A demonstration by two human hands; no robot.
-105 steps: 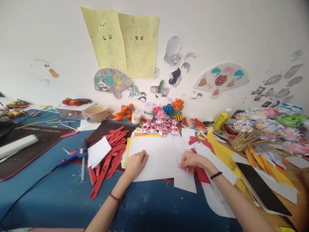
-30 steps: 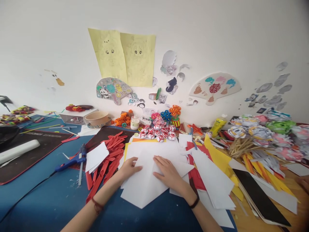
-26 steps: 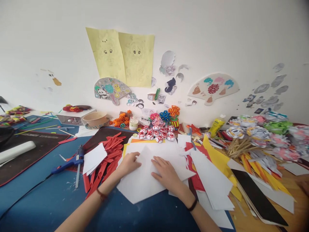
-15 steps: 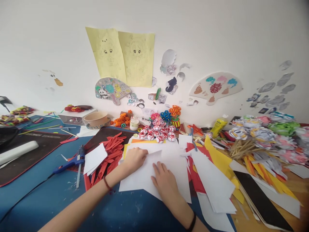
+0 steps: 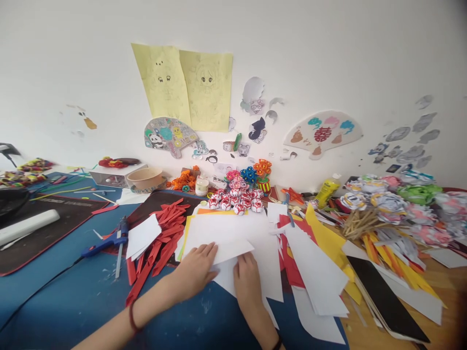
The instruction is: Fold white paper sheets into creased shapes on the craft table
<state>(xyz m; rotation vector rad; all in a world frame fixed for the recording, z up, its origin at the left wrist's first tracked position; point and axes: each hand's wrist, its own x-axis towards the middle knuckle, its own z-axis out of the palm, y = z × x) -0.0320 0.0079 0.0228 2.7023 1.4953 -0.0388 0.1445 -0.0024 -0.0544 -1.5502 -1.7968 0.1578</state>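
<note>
Attend to the folded white sheet (image 5: 233,248) at lower centre of the frame, over larger white paper (image 5: 270,270) on the tabletop (image 5: 204,323). Steady its left end with the left hand (image 5: 197,271), fingers together and laid across it; cannot tell about any pinch by the thumb. Guide the near edge, by its right-hand corner, with the curled right hand (image 5: 248,279); cannot tell there between pinching and merely touching. Probably best to match edges before creasing, then press outward from the middle, lightly and evenly. Avoid dragging the layers underneath, for fear of a skewed fold. Work clear of the red strips (image 5: 166,238) left of centre.
</note>
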